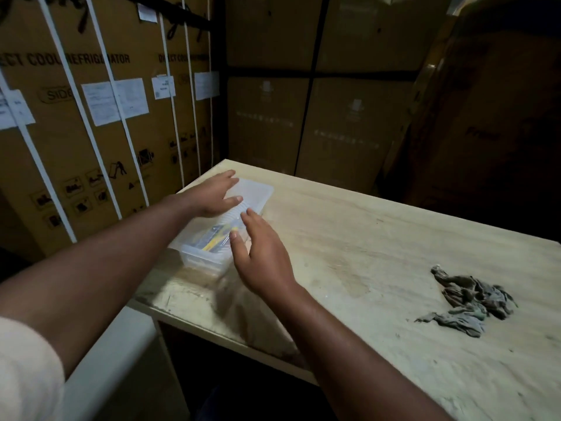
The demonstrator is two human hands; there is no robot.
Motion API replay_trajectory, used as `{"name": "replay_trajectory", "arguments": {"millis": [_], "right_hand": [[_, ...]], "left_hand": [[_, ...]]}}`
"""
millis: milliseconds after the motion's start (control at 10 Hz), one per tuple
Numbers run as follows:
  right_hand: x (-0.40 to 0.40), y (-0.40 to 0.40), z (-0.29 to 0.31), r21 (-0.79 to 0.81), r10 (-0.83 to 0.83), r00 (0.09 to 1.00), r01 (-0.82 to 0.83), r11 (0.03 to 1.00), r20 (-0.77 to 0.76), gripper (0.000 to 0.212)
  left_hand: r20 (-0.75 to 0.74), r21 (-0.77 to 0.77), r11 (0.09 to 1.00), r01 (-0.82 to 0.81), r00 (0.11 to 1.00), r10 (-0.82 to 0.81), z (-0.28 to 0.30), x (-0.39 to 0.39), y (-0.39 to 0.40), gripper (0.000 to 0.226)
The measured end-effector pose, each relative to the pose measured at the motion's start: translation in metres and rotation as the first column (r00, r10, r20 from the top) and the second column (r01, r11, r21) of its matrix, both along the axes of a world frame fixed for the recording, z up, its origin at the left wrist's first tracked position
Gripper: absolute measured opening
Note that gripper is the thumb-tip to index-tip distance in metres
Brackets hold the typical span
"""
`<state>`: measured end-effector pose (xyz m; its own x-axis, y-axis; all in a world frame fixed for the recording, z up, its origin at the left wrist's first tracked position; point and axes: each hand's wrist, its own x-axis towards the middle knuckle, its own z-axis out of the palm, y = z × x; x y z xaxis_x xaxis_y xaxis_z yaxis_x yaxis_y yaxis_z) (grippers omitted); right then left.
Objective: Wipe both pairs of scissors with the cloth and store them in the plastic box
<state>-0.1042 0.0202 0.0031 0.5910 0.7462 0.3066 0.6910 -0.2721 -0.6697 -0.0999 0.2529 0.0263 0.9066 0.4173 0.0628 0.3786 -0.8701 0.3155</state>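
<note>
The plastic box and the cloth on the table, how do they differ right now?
The plastic box is clear and rigid, with yellow-handled scissors visible inside; the cloth is grey, soft and crumpled in a heap. The box sits near the table's left edge under the left hand and right hand; the cloth lies far right, untouched. Both rest on the same worn tabletop.

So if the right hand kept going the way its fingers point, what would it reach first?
Probably the plastic box: the right hand points up-left at its lid, fingertips already at or just above it. Depth is unclear.
</note>
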Motion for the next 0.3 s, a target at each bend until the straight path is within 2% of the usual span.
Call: {"name": "replay_trajectory", "arguments": {"millis": [100, 200, 300], "right_hand": [[0.039, -0.011, 0.009, 0.044, -0.041, 0.999, 0.041, 0.998, 0.019, 0.050], [0.106, -0.026, 0.015, 0.031, -0.099, 0.990, 0.097, 0.995, 0.102, 0.048], [0.184, -0.042, 0.030, -0.014, -0.232, 0.962, 0.237, 0.971, 0.141, 0.046]], "left_hand": [[0.093, 0.013, 1.000, 0.015, 0.995, -0.016, 0.010, 0.022, -0.017, 0.066], [0.167, 0.065, 0.994, 0.083, 0.982, -0.093, 0.017, 0.060, -0.042, 0.056], [0.158, 0.050, 0.995, 0.088, 0.983, -0.095, 0.013, 0.111, -0.058, 0.059]]}}
